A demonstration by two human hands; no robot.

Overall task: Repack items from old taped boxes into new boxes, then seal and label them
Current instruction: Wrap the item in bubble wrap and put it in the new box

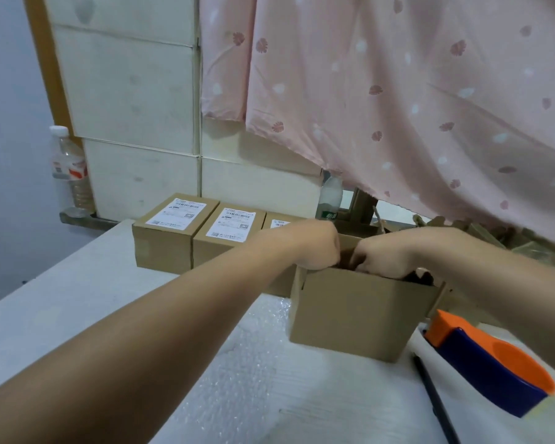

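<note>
Over at 9 o'clock a clear water bottle (69,168) is stood on a ledge by the wall, just off the worktop (61,299). Three sealed boxes are lined up side by side at roughly 10 o'clock from the open box: the first labelled box (170,238), the second labelled box (228,238) touching it, and a third box (277,223) mostly hidden behind the left forearm. White shipping labels are stuck on their tops.

A sheet of bubble wrap (253,379) is spread over the worktop at 6 o'clock, and the open box (359,309) is sat on its far part, flaps up.

The left hand (314,248) is curled like a fist at the box's 11 o'clock corner. The grip is closed tight, but what's in it can't be told. The right hand (385,257) is dug in at the box's 12 o'clock, fingers bent down inside, with a dark item (420,277) seen just under it. Whether that's actually gripped can't be told either.

A second bottle (330,200) with a green label is stood behind at 12 o'clock. At 4 o'clock an orange-and-blue tape dispenser (491,363) is laid on the wrap, with a black pen (433,398) just beside it. Cardboard scraps (526,241) are piled at 2 o'clock under a pink curtain (398,91).
</note>
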